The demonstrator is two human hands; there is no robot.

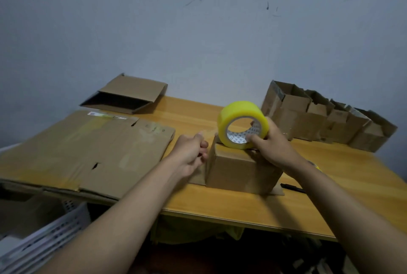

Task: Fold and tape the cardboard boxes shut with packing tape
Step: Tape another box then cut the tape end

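1. A small cardboard box point(240, 170) sits near the middle of the wooden tabletop point(220, 203).
2. The right hand point(275, 144) has its grip curled round a yellow tape roll point(241, 124) resting on the box top, fingers through the core.
3. The left hand point(191, 152) is at the box's left edge, fingers curled; whether its grip pinches tape cannot be told.
4. Flattened cardboard point(88, 150) lies left; open boxes point(326, 117) stand in a row at the far right.

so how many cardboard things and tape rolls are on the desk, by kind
Closed small box under the tape: 1
Flattened cardboard and: 2
Open boxes in the right row: about 5, they overlap
Yellow tape roll: 1
Total: about 9
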